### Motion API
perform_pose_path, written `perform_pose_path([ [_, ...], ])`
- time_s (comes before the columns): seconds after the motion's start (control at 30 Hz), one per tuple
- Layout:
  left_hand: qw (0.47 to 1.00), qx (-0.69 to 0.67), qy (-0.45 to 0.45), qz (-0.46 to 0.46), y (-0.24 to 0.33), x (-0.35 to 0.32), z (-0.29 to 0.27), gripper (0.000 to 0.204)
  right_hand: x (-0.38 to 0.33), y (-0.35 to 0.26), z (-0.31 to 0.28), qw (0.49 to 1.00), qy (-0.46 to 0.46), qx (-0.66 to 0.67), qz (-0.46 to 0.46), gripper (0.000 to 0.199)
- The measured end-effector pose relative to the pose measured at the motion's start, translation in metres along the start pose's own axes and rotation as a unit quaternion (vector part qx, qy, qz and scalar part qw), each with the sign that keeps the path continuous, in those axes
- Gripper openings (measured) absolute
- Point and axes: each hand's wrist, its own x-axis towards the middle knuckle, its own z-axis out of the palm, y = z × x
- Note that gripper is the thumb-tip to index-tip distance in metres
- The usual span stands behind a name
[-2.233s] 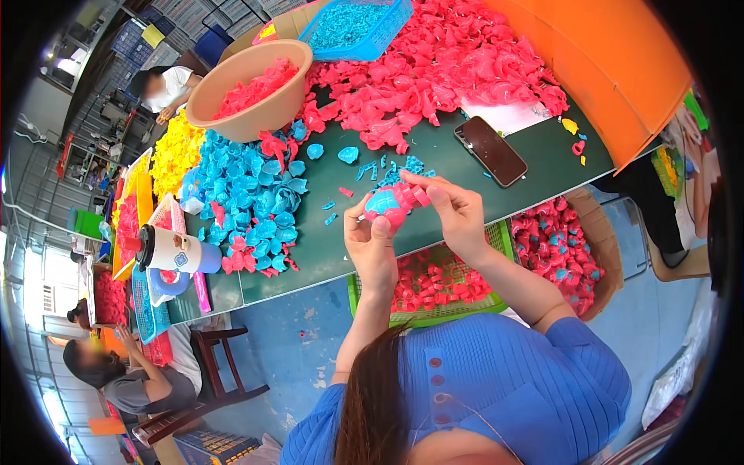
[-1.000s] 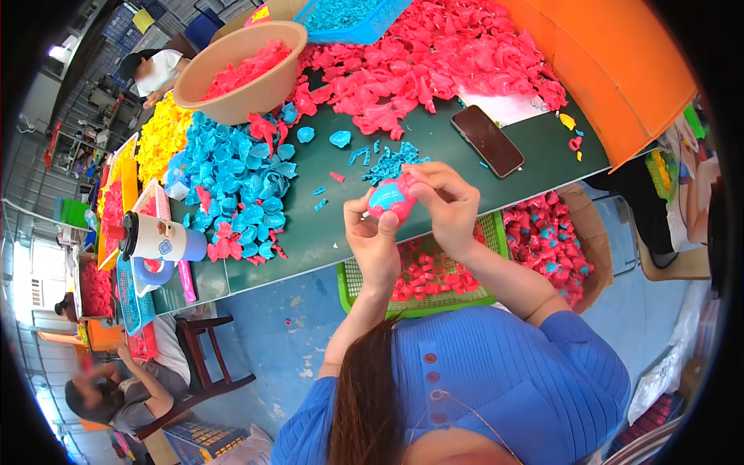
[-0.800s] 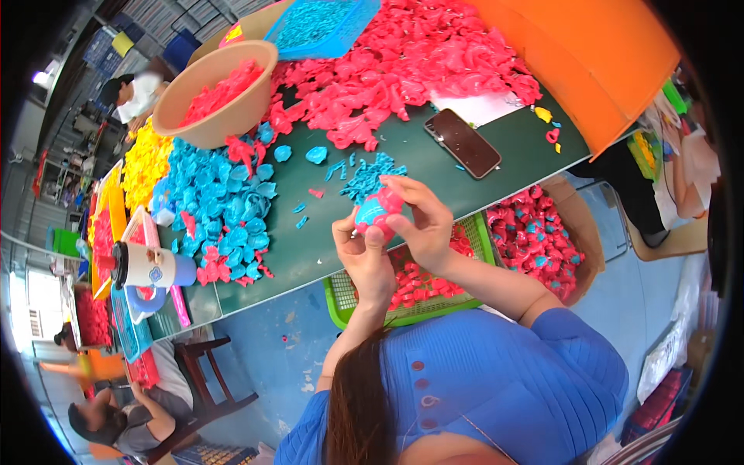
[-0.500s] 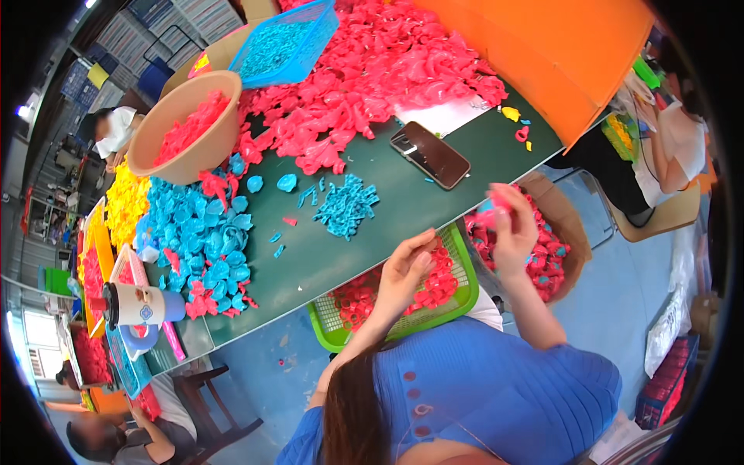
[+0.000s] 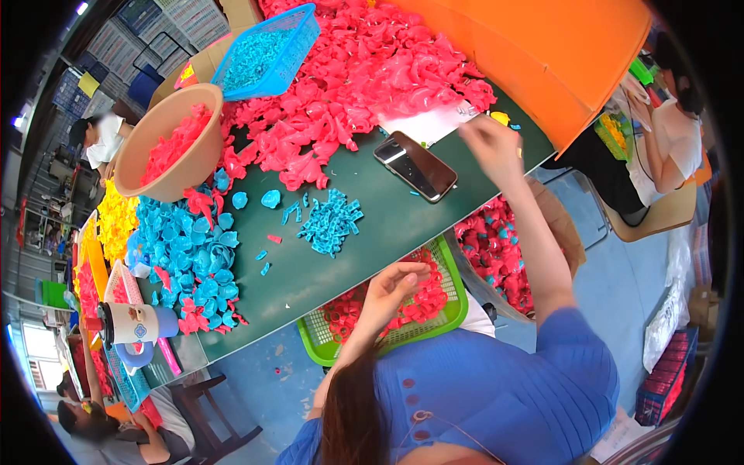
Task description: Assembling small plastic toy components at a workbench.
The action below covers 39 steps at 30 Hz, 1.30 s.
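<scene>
My left hand (image 5: 390,291) hovers above a green basket (image 5: 459,314) in front of me. Its fingers are loosely stretched, the thumb is apart, and nothing shows between them. Small red plastic pieces (image 5: 422,308) lie in the basket. My right hand (image 5: 496,151) reaches over the table's right part, by a white sheet (image 5: 426,124) at the edge of a big heap of pink plastic pieces (image 5: 364,70). Its fingers are blurred, so I cannot make out whether they hold anything. Below that arm, a bin (image 5: 570,232) holds pink and blue pieces.
A phone (image 5: 416,167) lies on the green table (image 5: 310,279) near small blue strips (image 5: 331,221). Left stand a tan bowl (image 5: 128,159), blue pieces (image 5: 182,248) and a mug (image 5: 132,322). A blue basket (image 5: 291,66) sits behind; an orange panel (image 5: 558,62) rises right. Other people sit nearby.
My right hand has moved from above the bin up and forward over the table; the pink piece seen in it before no longer shows. My left hand has shifted slightly down, away from the table.
</scene>
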Motion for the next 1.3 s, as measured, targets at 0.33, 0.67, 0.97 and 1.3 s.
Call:
perform_pose_path([
  [0.33,0.995,0.001,0.09,0.042,0.007,-0.034,-0.031,0.028,0.057,0.089,0.108,0.957,-0.136,-0.229,-0.117,0.014],
  [0.67,0.954,-0.156,0.103,0.235,0.022,0.037,-0.007,0.056,-0.083,-0.097,0.047,0.94,-0.273,0.091,-0.181,0.009],
  [0.97,0.95,-0.177,0.134,0.221,0.034,0.004,-0.022,0.047,0.01,0.091,0.055,0.967,-0.213,-0.07,-0.119,0.02],
  [1.3,0.954,-0.066,0.136,0.259,0.055,-0.013,-0.016,0.056,-0.031,-0.087,0.032,0.923,-0.254,0.289,-0.004,0.017],
])
